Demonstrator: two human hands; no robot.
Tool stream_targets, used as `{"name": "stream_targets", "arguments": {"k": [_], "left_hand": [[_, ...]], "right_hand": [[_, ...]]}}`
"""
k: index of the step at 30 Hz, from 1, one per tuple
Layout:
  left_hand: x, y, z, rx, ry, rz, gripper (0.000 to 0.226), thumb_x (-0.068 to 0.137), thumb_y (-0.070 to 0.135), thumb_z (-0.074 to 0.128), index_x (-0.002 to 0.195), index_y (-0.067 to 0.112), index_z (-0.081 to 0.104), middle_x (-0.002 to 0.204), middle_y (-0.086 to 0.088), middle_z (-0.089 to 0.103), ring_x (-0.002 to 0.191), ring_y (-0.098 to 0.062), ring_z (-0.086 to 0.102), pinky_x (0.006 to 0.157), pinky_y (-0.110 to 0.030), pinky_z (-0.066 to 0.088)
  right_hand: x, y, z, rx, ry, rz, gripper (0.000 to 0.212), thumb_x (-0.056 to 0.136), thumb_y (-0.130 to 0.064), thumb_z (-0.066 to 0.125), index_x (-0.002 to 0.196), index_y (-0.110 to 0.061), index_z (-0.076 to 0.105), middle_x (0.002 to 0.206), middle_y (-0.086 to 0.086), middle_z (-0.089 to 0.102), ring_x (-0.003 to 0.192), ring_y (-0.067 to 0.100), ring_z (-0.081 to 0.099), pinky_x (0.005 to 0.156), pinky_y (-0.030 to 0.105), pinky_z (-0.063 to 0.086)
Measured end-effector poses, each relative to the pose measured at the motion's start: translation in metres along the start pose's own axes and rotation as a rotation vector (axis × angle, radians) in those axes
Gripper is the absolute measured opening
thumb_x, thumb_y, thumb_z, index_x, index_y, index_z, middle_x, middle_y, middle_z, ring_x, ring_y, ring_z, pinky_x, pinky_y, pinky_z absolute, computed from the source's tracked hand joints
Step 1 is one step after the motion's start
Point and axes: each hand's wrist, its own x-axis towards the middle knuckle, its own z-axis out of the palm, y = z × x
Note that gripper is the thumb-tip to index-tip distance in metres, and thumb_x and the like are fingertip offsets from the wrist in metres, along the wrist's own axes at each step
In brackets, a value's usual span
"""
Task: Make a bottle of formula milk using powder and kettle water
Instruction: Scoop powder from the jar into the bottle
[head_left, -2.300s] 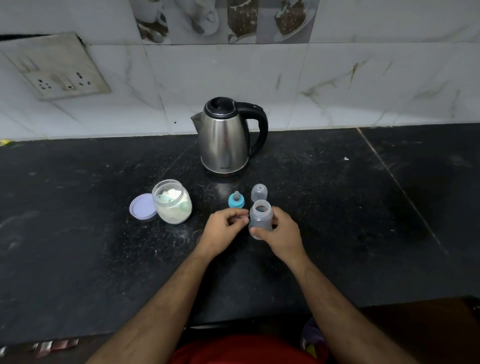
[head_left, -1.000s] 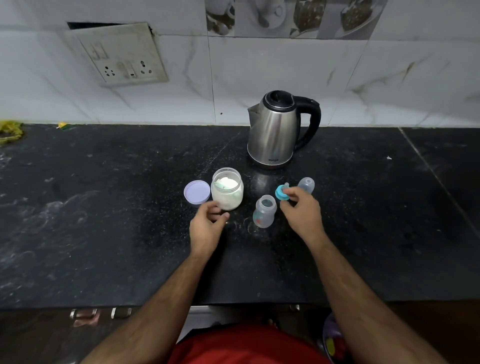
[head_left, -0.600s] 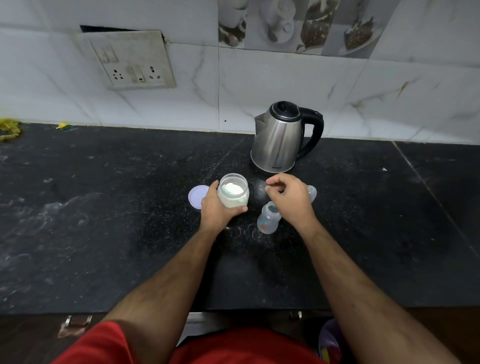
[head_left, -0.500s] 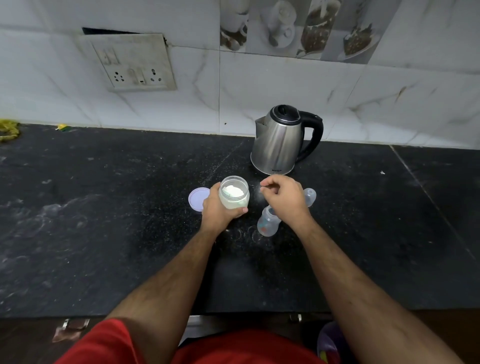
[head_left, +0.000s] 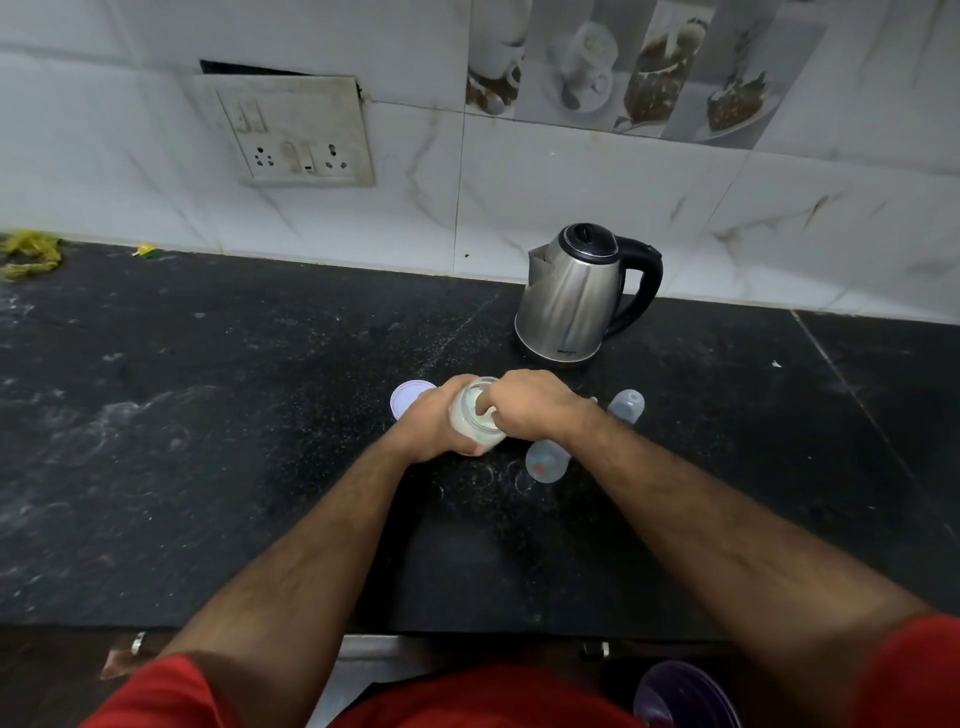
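Jar (head_left: 475, 423): glass, open, white powder inside, tilted, lifted just above the black table (head_left: 208, 415).
Left hand (head_left: 434, 423): grip clamped round the jar's side.
Right hand (head_left: 530, 405): fingers reach into the jar's mouth; whether they pinch anything there, cannot tell.
Bottle (head_left: 545, 462): open, upright on the table, just right of the jar, partly under the right wrist.
Lid (head_left: 410, 397): lilac, flat, behind the left hand.
Clear cap (head_left: 627, 405): right of the right hand.
Kettle (head_left: 576, 296): steel, near the wall, behind the hands.

Left grip (head_left: 434, 423) wrapped closed; right grip (head_left: 530, 402) fingers dipped down, forearms converging
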Motion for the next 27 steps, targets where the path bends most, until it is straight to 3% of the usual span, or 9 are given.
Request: {"name": "stream_targets", "arguments": {"k": [3,6,11,21,27], "left_hand": [[0.001,0.005,-0.001,0.05,-0.041,0.009,0.096,0.059,0.012,0.091,0.141,0.024,0.043,0.119,0.006,0.062,0.112,-0.017,0.059,0.098,-0.033,0.048],[0.004,0.009,-0.001,0.085,-0.057,0.017,0.098,0.058,0.012,0.091,0.142,0.024,0.042,0.12,0.004,0.064,0.111,-0.018,0.059,0.098,-0.037,0.049],[0.005,0.011,-0.001,0.121,-0.067,0.023,0.098,0.054,0.015,0.091,0.138,0.031,0.044,0.119,0.006,0.065,0.111,-0.018,0.06,0.097,-0.043,0.05],[0.004,0.017,-0.001,0.171,-0.078,0.027,0.098,0.055,0.017,0.091,0.137,0.035,0.041,0.121,0.005,0.061,0.112,-0.018,0.057,0.099,-0.043,0.049],[0.0,0.012,-0.001,0.133,-0.069,0.008,0.098,0.058,0.014,0.091,0.14,0.03,0.04,0.122,0.005,0.06,0.115,-0.018,0.056,0.101,-0.041,0.047]], "right_hand": [[0.002,-0.001,-0.006,-0.131,-0.046,-0.054,0.04,0.095,-0.021,0.052,0.131,-0.037,0.059,0.104,-0.002,0.06,0.095,0.021,0.058,0.071,0.034,0.036],[0.004,-0.003,-0.008,-0.226,-0.057,-0.065,0.029,0.095,-0.024,0.053,0.122,-0.025,0.065,0.095,-0.003,0.058,0.083,0.019,0.053,0.067,0.033,0.037],[0.006,-0.007,-0.007,-0.314,-0.085,-0.088,0.02,0.096,-0.024,0.055,0.11,-0.017,0.067,0.108,0.0,0.067,0.1,0.02,0.064,0.07,0.032,0.041],[0.004,-0.004,-0.003,-0.396,-0.017,-0.026,0.022,0.096,-0.013,0.054,0.114,-0.01,0.066,0.11,0.003,0.067,0.103,0.025,0.065,0.068,0.035,0.044],[0.001,0.001,-0.001,-0.321,0.066,-0.043,0.02,0.092,-0.015,0.058,0.11,-0.016,0.066,0.103,0.003,0.067,0.095,0.025,0.065,0.065,0.035,0.04]]}}
